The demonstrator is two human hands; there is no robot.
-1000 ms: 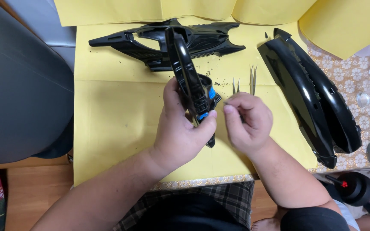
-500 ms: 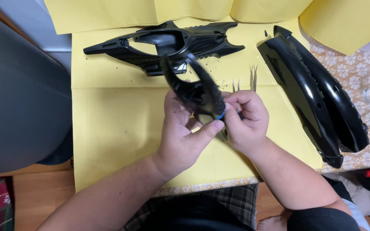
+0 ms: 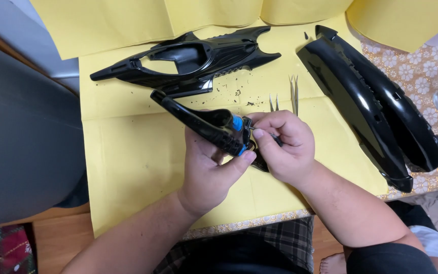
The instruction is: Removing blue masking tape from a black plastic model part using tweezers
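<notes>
Midway over the bench's near edge, the left hand (image 3: 209,170) clasps a black plastic part (image 3: 204,123), long axis pointing far-left; the right hand (image 3: 285,147) pinches its near-right end.

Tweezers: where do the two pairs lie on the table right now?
In the head view, the tweezers lie on the yellow paper, just beyond the right hand, between the open black frame and the long black shells.
</notes>
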